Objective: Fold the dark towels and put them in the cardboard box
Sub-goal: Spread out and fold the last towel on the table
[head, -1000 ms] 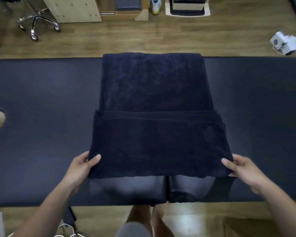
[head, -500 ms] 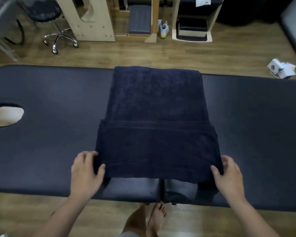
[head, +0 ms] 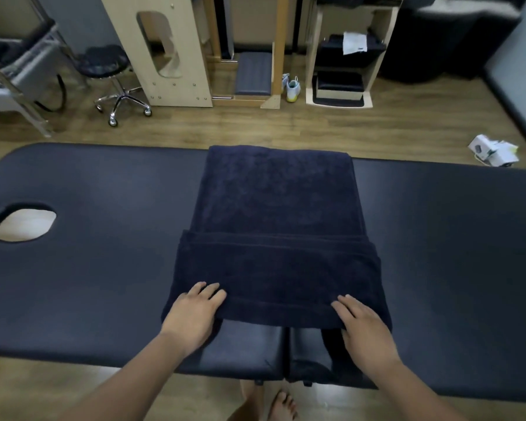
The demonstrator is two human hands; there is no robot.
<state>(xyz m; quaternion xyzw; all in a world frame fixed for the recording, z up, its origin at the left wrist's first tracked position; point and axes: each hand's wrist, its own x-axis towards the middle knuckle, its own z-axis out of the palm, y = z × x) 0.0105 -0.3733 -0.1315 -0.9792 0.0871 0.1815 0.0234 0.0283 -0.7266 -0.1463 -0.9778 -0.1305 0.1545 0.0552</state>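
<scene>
A dark navy towel (head: pixel 280 205) lies across the black massage table (head: pixel 88 275), its near part folded up into a doubled band. Both hands hold the near edge of that band. My left hand (head: pixel 195 311) grips it left of centre, fingers on top. My right hand (head: pixel 362 323) grips it right of centre the same way; both thumbs are hidden under the cloth. A strip of towel hangs over the table's front edge under my right hand. No cardboard box is in view.
The table has a face hole (head: pixel 22 223) at the left. Beyond it on the wooden floor stand a rolling stool (head: pixel 113 74), wooden shelving (head: pixel 340 71) and a small white box (head: pixel 492 150). My bare feet (head: pixel 271 402) show below the front edge.
Both hands slid inward from the towel's near corners toward its middle and now lie over the near edge. My head lifted, so more of the room shows.
</scene>
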